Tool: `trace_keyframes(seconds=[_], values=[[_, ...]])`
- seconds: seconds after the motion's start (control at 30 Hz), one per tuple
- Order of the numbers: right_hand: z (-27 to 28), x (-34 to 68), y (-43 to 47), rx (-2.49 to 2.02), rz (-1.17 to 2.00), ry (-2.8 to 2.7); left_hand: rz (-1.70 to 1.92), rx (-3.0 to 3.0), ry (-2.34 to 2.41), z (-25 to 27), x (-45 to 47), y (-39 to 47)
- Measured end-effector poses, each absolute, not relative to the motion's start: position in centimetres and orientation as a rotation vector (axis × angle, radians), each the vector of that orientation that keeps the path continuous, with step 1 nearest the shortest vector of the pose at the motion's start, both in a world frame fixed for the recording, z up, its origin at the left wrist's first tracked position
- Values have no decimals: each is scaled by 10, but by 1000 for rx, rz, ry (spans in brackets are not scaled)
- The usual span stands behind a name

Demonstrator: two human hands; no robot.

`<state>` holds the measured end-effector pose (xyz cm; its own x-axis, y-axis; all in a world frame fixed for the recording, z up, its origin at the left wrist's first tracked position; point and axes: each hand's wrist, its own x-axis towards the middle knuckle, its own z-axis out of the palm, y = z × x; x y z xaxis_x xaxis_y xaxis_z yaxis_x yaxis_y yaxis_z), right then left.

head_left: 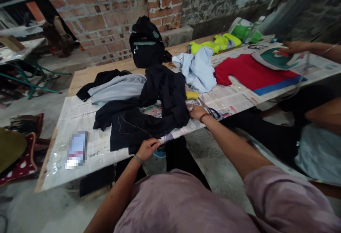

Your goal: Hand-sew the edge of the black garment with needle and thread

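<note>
A dark garment (133, 124), black or navy, lies bunched along the table's near edge, and a loose pale thread loops over it. At its lower hem my left hand (146, 149) is closed in a pinch on the cloth. My right hand (197, 112) is closed at the garment's right side; its fingertips meet the dark fabric and are partly hidden. Just beyond that hand are a pair of scissors (213, 113) with dark handles and a small yellow piece (191, 95), perhaps a sponge.
Newspaper under clear plastic covers the table (57, 147). A phone (76, 149) lies left. Grey cloth (117, 89), a black backpack (146, 43), a light blue garment (198, 70) and a yellow vest (215, 43) sit behind. At right, another person's hand (295, 47) holds an iron (278, 58) on a red garment (242, 73).
</note>
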<state>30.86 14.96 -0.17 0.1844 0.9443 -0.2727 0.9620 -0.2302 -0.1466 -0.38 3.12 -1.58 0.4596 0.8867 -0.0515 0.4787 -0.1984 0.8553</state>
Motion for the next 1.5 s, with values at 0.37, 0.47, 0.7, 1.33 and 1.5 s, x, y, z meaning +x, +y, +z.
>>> trace_keyframes(seconds=[0.37, 0.47, 0.7, 1.33, 1.5], values=[[14, 340, 167, 2600, -196, 2188, 610, 1818, 1157, -12, -1, 29], [16, 323, 122, 2884, -429, 2302, 639, 1759, 1189, -8, -1, 27], [6, 212, -17, 2580, -2338, 1900, 851, 1720, 1341, 17, 4, 11], [37, 121, -38, 2126, -3347, 1178, 966, 2125, 1432, 27, -8, -51], [42, 131, -43, 1943, -3360, 1296, 904, 1990, 1354, 23, -10, -56]])
